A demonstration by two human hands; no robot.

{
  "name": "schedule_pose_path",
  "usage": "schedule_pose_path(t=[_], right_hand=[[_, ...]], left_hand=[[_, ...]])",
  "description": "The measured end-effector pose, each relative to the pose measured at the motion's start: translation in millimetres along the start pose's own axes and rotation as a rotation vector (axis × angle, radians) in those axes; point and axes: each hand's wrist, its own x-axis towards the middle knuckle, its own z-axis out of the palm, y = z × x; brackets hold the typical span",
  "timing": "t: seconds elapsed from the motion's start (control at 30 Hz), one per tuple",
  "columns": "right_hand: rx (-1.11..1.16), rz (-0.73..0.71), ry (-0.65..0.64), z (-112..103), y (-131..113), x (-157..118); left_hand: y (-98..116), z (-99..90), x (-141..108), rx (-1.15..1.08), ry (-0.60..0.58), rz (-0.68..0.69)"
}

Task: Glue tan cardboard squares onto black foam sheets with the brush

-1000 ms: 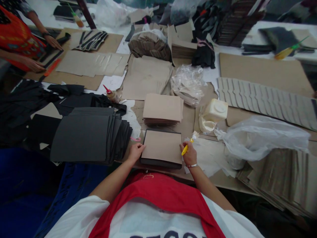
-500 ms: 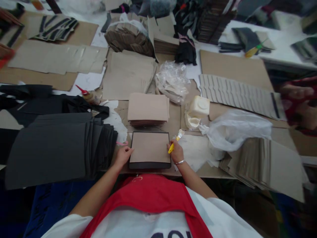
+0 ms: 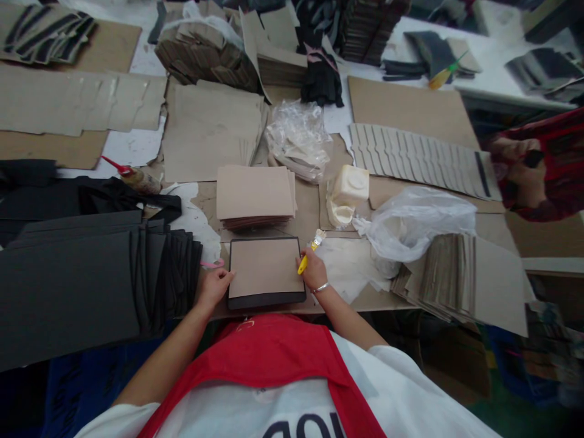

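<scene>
A tan cardboard sheet lies on a slightly larger black sheet, whose dark border shows around it, widest along the near side. At the left edge, my left hand is closed, thumb and fingers pinched on the cardboard's margin. My right hand is wrapped round the yellow handle of a paintbrush, bristles pointing away from me, while its fingers rest at the right edge of the sheets. Just beyond stands a stack of tan cardboard pieces.
Black sheets are piled at left, near a red-tipped bottle. To the right are a whitish glue-smeared container, a clear plastic bag and leaning grey boards. Another person's hands hold a dark object at far right.
The view has swung to the right, so the table things sit further left in the picture. My hands keep nearly the same hold at the sheet's two sides. More of the other person shows.
</scene>
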Motion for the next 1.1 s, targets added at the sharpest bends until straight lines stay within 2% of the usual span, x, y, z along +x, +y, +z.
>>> schedule_pose_path(t=[0.23,0.6,0.67,0.77,0.87,0.93,1.0,1.1], right_hand=[[-0.092,-0.034,-0.018,-0.1,-3.0,3.0],[-0.301,-0.104,0.013,7.1,-11.0,-1.4],[-0.366,-0.113,0.012,3.1,-12.1,-1.3],[-0.364,-0.106,0.063,-17.3,-13.5,-1.0],[-0.125,-0.101,0.174,-49.2,-21.1,-1.0],[0.176,-0.102,0.192,-65.4,-34.1,-0.3],[0.483,-0.070,0.098,-69.0,-54.6,2.1],[0.747,0.011,-0.135,-46.1,-94.7,8.6]], left_hand=[[7.2,-6.6,3.0,0.139,-0.050,-0.006],[12.4,-14.8,-4.0,0.278,-0.048,-0.021],[15.8,-18.4,-4.2,0.404,-0.001,0.047],[25.4,-19.0,-6.7,0.611,0.056,0.311],[35.9,-10.7,-12.0,0.719,-0.090,0.646],[40.5,-2.4,-15.8,0.759,-0.160,0.763],[42.7,5.7,-19.1,0.789,-0.144,0.775],[43.8,15.2,-22.6,0.802,-0.091,0.727]])
